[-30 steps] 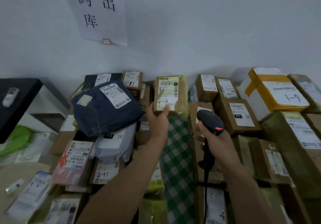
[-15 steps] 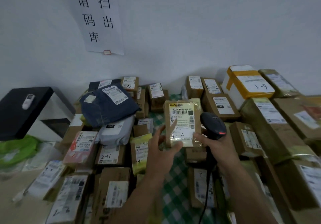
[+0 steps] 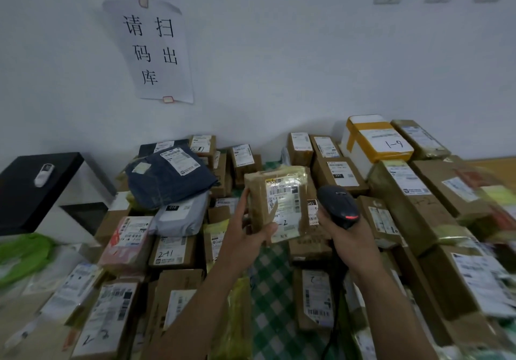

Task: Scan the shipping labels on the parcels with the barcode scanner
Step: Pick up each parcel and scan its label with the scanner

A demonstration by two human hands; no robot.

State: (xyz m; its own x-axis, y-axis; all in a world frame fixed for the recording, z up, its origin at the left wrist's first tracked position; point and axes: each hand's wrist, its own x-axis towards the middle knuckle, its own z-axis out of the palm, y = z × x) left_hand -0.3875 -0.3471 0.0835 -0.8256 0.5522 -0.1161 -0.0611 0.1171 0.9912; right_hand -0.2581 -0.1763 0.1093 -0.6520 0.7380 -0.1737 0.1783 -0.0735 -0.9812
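Left hand [image 3: 245, 230] round parcel [image 3: 280, 202], lower-left corner

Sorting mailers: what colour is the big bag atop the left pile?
The bag is dark navy; head view.

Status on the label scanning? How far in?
Done: nothing in view marks any parcel as scanned, so cannot tell. In hand: left hand grips a small taped parcel, label toward the camera; right hand holds the barcode scanner beside it, red light lit. Left: the rest of the pile, such as the box marked 241 and the yellow-taped box.
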